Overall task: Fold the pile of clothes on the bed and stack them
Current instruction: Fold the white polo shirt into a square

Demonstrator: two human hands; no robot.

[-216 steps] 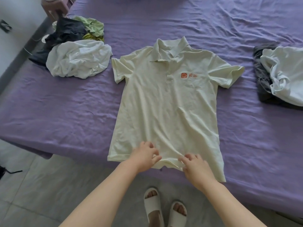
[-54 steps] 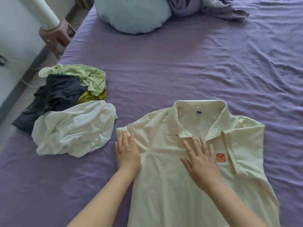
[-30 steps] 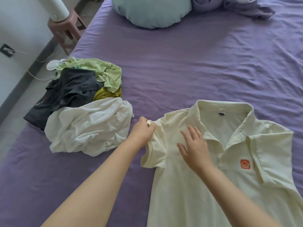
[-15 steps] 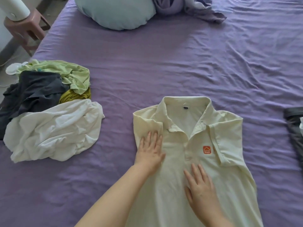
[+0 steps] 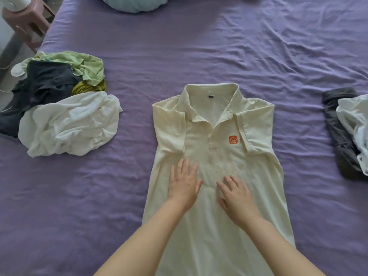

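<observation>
A pale yellow polo shirt point(image 5: 258, 176) with an orange logo lies face up in the middle of the purple bed point(image 5: 199, 46). Both its sleeves are folded inward onto the chest. My left hand point(image 5: 184, 183) and my right hand point(image 5: 235, 194) rest flat on the shirt's front, side by side below the placket, fingers spread, holding nothing. At the left sits a loose pile of clothes point(image 5: 57, 100): a white garment in front, dark grey and green ones behind. At the right edge lie a dark grey garment point(image 5: 338, 132) and a white one point(image 5: 354, 120) on top of it.
A light blue pillow point(image 5: 137, 4) lies at the head of the bed. A pink stool point(image 5: 27, 22) stands on the floor beside the bed's far left corner, with a white object on it.
My left hand folded the shirt's left sleeve inward and pressed it flat. Both hands have since slid down the chest toward me. The view shifted slightly.
</observation>
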